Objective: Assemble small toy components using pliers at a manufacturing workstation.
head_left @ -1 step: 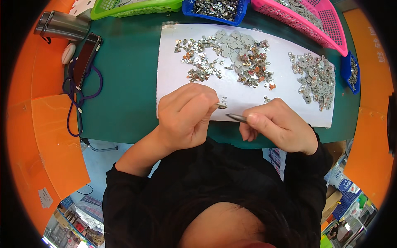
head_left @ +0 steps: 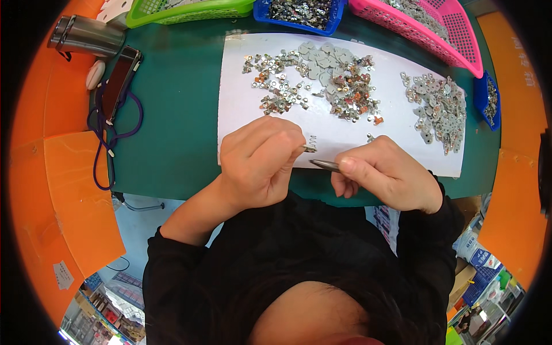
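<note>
My left hand (head_left: 259, 158) is closed, its thumb and forefinger pinching a small metal part (head_left: 309, 149) that pokes out past the fingertips. Most of that part is hidden by the fingers. In my right hand (head_left: 385, 175) is a slim, pointed pair of grey metal tweezers (head_left: 328, 165), its dark tip aimed left, just short of the part. A tiny coiled spring (head_left: 313, 139) shows right beyond my left fingertips. Both hands are over the near edge of a white sheet (head_left: 238, 103). Beyond them lie a pile of flat grey plates (head_left: 325, 60) and small silver and copper-coloured metal pieces (head_left: 353, 95).
More grey metal plates (head_left: 440, 112) are heaped on the sheet's right. Green (head_left: 190, 14), blue (head_left: 333, 26) and pink (head_left: 472, 57) baskets line the table's far side; a small blue tray (head_left: 478, 103) stands right. A phone (head_left: 118, 83) with cord and a steel flask (head_left: 95, 35) are left.
My right hand and the tweezers have shifted slightly left, bringing the tip nearer the part in my left hand. The left hand stays nearly still.
</note>
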`<action>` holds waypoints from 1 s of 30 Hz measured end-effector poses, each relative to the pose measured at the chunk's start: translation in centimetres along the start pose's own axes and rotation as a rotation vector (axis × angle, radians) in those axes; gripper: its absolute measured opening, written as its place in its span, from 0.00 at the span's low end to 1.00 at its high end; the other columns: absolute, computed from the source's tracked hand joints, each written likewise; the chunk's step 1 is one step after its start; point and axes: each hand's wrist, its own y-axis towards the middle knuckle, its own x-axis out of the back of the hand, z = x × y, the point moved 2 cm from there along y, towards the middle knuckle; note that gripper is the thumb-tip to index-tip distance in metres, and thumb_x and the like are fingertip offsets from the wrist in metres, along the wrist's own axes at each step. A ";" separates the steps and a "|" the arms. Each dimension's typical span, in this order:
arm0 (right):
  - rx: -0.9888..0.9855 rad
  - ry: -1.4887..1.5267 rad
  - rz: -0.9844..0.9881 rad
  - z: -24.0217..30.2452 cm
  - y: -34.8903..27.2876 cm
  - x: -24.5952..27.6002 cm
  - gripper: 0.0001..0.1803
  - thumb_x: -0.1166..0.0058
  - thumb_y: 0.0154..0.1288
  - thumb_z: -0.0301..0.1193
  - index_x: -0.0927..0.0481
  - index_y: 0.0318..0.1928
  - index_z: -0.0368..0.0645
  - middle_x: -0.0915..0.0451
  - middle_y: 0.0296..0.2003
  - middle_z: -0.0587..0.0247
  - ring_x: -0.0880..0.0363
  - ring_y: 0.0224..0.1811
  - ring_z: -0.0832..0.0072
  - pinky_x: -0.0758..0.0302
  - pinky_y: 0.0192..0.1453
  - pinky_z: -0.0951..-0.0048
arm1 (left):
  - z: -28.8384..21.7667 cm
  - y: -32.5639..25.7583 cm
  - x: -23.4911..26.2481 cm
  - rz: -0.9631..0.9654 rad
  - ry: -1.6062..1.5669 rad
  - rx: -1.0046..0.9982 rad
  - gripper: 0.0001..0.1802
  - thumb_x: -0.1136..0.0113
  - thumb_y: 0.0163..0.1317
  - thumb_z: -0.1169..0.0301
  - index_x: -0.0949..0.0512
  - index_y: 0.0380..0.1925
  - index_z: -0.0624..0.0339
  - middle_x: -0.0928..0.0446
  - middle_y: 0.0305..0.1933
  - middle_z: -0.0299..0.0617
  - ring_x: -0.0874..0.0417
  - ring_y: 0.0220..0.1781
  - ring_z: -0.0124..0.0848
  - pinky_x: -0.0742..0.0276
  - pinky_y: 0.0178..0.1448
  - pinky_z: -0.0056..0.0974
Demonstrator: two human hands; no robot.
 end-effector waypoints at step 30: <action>0.101 -0.768 -0.403 -0.1 0.0 0.0 0.16 0.46 0.70 0.38 0.23 0.27 0.40 0.26 0.21 0.51 0.26 0.24 0.51 0.32 0.29 0.56 | 1.2 1.6 0.2 0.175 0.126 0.066 0.04 0.41 0.60 0.81 0.26 0.28 0.63 0.27 0.24 0.44 0.23 0.24 0.40 0.29 0.27 0.36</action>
